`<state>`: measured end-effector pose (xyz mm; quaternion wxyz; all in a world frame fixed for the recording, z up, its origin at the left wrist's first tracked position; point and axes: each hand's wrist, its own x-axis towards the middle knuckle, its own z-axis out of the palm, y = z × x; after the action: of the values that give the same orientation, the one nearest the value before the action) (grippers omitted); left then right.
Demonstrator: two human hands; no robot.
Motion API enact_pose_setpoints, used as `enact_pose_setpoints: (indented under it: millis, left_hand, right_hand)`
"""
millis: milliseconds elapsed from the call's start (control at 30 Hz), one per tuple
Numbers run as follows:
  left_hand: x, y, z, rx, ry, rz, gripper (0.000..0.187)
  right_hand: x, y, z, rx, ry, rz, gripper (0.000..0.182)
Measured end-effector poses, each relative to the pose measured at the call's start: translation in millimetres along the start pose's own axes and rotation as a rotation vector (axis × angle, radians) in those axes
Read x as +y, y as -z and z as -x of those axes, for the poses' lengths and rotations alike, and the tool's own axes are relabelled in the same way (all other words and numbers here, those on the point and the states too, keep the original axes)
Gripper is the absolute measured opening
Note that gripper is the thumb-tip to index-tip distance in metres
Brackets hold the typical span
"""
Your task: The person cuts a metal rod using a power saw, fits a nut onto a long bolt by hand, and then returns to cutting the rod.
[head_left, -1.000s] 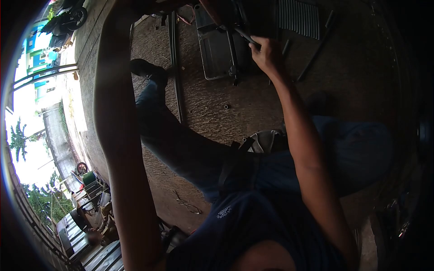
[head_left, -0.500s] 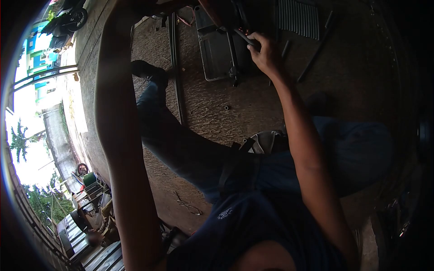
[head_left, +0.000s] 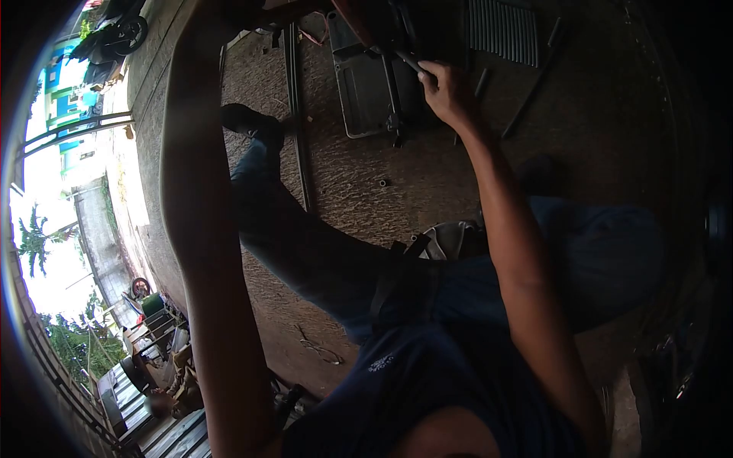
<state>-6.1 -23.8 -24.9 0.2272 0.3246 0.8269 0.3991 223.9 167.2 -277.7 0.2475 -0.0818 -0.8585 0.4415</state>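
Note:
My right hand [head_left: 447, 88] is closed around a short grey metal rod [head_left: 411, 61]. The rod's far end meets the dark underside of a cutting machine, whose reddish-brown part [head_left: 353, 21] hangs over a grey metal base [head_left: 366, 99]. My left arm stretches up along the left side. At its end my left hand [head_left: 229, 14] lies in deep shadow by the top edge, close to the machine's reddish arm; its fingers cannot be made out.
A row of cut metal tubes [head_left: 502, 34] lies at the upper right, with loose rods [head_left: 527, 103] nearby. Long thin bars [head_left: 296, 114] run along the floor at left. A small ring [head_left: 384, 183] and bent wire [head_left: 321, 349] lie on the ground. A motorcycle [head_left: 122, 34] stands beyond.
Orange sparks seen by the rod's far end half a second ago no longer show. The machine's reddish part has shifted slightly. Both arms stay nearly in place.

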Motion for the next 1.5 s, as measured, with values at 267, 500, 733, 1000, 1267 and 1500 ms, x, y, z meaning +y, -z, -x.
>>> enact_pose_setpoints:
  millis: [267, 500, 733, 1000, 1267, 1500]
  left_hand:
    - [-1, 0, 8, 0.088, 0.124, 0.355, 0.042]
    - [0, -1, 7, -0.028, -0.015, 0.229, 0.046]
    - [16, -15, 9, -0.025, -0.178, -0.027, 0.045]
    - [-1, 1, 3, -0.025, -0.017, 0.311, 0.042]
    - [-23, 8, -4, -0.009, -0.024, 0.410, 0.040]
    - [25, -25, 17, 0.121, -0.256, -0.056, 0.033]
  right_hand:
    - [1, -1, -2, -0.074, 0.032, 0.030, 0.032]
    - [3, -4, 0, -0.084, -0.041, -0.076, 0.032]
    - [1, 0, -2, -0.140, -0.128, -0.194, 0.028]
    - [19, -12, 3, 0.066, 0.175, -0.039, 0.027]
    - [-11, 8, -3, -0.132, -0.145, -0.118, 0.028]
    - [3, 0, -2, -0.123, -0.104, -0.154, 0.030]
